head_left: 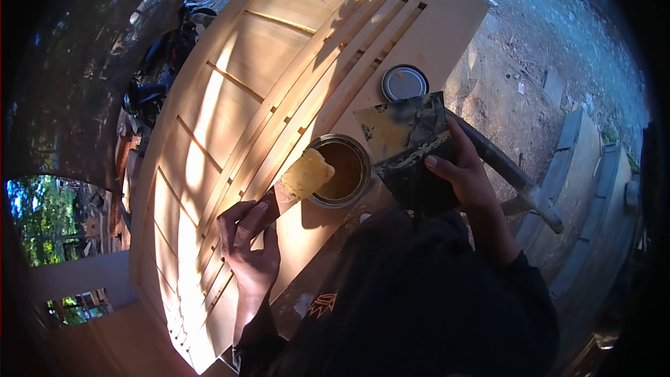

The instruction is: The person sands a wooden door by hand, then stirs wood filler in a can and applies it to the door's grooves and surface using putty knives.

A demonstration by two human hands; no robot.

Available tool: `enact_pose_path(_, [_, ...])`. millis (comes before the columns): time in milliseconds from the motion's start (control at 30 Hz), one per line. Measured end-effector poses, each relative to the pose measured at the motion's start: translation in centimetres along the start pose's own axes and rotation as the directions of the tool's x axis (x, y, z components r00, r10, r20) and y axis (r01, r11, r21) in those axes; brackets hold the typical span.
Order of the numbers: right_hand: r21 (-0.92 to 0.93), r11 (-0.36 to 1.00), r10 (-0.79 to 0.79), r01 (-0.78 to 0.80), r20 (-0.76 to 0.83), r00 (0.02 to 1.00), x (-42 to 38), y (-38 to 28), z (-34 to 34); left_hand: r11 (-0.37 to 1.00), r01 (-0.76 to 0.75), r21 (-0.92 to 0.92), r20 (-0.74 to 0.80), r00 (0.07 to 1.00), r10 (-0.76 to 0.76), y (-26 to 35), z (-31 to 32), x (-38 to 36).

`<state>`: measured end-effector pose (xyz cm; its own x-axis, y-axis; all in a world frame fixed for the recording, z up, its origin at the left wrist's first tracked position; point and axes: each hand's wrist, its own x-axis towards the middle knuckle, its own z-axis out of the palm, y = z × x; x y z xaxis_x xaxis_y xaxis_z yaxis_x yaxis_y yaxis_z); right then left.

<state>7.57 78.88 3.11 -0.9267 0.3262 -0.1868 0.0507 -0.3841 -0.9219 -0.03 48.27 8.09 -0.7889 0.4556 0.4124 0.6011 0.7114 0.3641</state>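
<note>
My left hand (250, 241) is closed on a putty knife whose blade carries a thick lump of yellowish putty (307, 174). The lump is at the left rim of an open round can (342, 171), which has brownish-yellow paste inside. My right hand (466, 167) grips a dark, putty-smeared flat board (412, 143), tilted just right of the can. A round metal lid (405, 84) lies beyond the board. Beneath the can is a large pale wooden panel (447, 0) with slats and grooves.
At the right, a dark bar (499, 157) runs past the board, and long grey-edged planks (558, 174) lie beyond it. Bare ground (558, 42) with scraps stretches behind. A dark sheet (70, 84) hangs at the left.
</note>
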Motion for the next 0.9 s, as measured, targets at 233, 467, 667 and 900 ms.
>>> enact_pose_path(233, [0.02,0.999,0.029,-0.03,0.025,0.999,0.5,1.0,-0.5,0.617,0.552,-0.561,0.376,0.834,-0.404,-0.3,1.2,-0.6])
enact_pose_path(467, [0.028,0.999,0.01,-0.017,0.233,0.973,1.8,0.5,0.4,0.177,0.693,-0.699,0.631,0.714,-0.305,-2.5,2.0,-0.4])
enact_pose_path(667, [0.011,0.998,-0.065,0.065,0.328,0.942,2.8,1.0,0.5,0.104,0.685,-0.721,0.618,0.704,-0.351,-2.3,0.9,0.6])
enact_pose_path(900, [-0.359,0.916,-0.041,0.181,0.365,0.93,3.4,-1.1,-0.2,0.166,0.677,-0.717,0.59,0.716,-0.373,-2.4,-1.6,1.7])
